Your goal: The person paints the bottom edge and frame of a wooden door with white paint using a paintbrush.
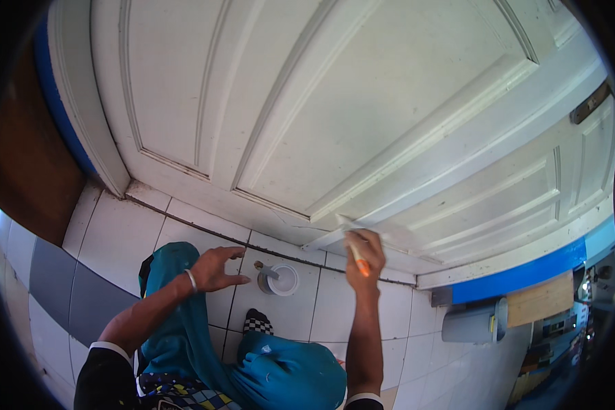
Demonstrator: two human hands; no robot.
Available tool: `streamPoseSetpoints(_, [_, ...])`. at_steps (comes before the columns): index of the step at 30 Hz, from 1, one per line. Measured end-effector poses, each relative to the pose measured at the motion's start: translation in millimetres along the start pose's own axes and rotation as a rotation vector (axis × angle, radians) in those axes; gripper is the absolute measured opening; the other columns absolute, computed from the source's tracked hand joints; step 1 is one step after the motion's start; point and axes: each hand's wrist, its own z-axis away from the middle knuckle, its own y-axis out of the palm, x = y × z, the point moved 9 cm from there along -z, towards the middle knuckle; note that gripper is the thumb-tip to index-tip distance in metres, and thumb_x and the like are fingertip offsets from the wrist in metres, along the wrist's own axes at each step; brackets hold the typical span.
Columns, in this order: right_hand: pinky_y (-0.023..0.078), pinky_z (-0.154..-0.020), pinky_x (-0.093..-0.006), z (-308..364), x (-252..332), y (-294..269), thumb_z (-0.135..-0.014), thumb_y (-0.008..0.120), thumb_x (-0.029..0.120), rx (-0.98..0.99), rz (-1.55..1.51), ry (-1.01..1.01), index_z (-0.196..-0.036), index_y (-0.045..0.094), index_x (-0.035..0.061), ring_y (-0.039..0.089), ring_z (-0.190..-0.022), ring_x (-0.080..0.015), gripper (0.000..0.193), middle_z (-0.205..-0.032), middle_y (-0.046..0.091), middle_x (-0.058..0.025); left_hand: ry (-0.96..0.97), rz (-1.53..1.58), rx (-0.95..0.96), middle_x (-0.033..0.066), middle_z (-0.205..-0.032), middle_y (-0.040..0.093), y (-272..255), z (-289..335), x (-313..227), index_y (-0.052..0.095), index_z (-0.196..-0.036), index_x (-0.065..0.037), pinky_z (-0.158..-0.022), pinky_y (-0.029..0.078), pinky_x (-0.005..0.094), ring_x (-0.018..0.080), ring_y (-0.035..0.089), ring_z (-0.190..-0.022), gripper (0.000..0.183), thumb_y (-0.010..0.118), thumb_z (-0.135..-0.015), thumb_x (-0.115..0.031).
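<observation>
My right hand [365,258] grips a paintbrush [363,266] with a pale handle and an orange end. Its bristles meet the lower part of the white panelled door [362,109], near the joint between two door leaves. My left hand [216,270] hovers above my knee with fingers spread and nothing in them. Between my hands, on the tiled floor, stands a small round tub [283,280] holding white stuff that looks like paint. A grey, flat-ended tool [269,272] leans across the tub's left rim; its exact kind is unclear.
Dark grime runs along the gap between door and floor tiles [342,301]. A grey bin [473,321] stands at the right beside a wooden board [540,301] and a blue wall strip [526,277]. A door frame [82,102] rises at the left. My bent legs [287,369] fill the near side.
</observation>
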Motion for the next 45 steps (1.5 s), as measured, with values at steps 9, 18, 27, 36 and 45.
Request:
streamPoseSetpoints(9, [0.052, -0.093, -0.0458, -16, 42, -9, -0.087, 0.072, 0.003, -0.162, 0.409, -0.391, -0.110, 0.077, 0.0091, 0.064, -0.111, -0.0335, 0.024, -0.122, 0.065, -0.0119, -0.239, -0.270, -0.162, 0.0201, -0.120, 0.072, -76, 41, 90, 0.070, -0.124, -0.001, -0.101, 0.053, 0.0440, 0.0368, 0.069, -0.110, 0.054, 0.082, -0.084, -0.035])
streamPoseSetpoints(18, [0.048, -0.091, -0.0445, 82, -47, 67, -0.081, 0.071, -0.002, 0.208, 0.166, -0.077, -0.113, 0.077, 0.0086, 0.065, -0.103, -0.0320, 0.034, -0.111, 0.068, -0.0129, -0.322, -0.206, -0.100, 0.0219, -0.120, 0.071, -65, 32, 90, 0.070, -0.121, 0.001, -0.101, 0.052, 0.0438, 0.0381, 0.068, -0.111, 0.055, 0.079, -0.084, -0.038])
streamPoseSetpoints(27, [0.054, -0.091, -0.0454, -29, 54, -49, -0.085, 0.069, -0.007, -0.474, 0.374, -0.372, -0.108, 0.076, 0.0036, 0.065, -0.103, -0.0353, 0.026, -0.114, 0.066, -0.0157, -0.329, -0.215, -0.122, 0.0212, -0.121, 0.071, -70, 35, 91, 0.071, -0.121, 0.000, -0.103, 0.051, 0.0445, 0.0376, 0.067, -0.113, 0.054, 0.078, -0.084, -0.038])
streamPoseSetpoints(36, [0.053, -0.085, -0.0418, -38, 25, -5, -0.090, 0.069, -0.004, 0.022, 0.292, -0.295, -0.106, 0.078, 0.0062, 0.067, -0.100, -0.0303, 0.021, -0.108, 0.069, -0.0112, -0.390, -0.187, -0.040, 0.0205, -0.121, 0.072, -60, 31, 92, 0.071, -0.122, -0.001, -0.104, 0.051, 0.0457, 0.0374, 0.066, -0.116, 0.056, 0.077, -0.084, -0.042])
streamPoseSetpoints(45, [0.051, -0.094, -0.0459, -27, 48, 24, -0.088, 0.073, 0.002, 0.173, 0.530, -0.417, -0.103, 0.079, 0.0110, 0.064, -0.111, -0.0310, 0.018, -0.115, 0.067, -0.0087, -0.353, -0.174, -0.123, 0.0207, -0.120, 0.072, -73, 35, 89, 0.072, -0.121, -0.001, -0.103, 0.051, 0.0455, 0.0377, 0.067, -0.114, 0.055, 0.077, -0.084, -0.041])
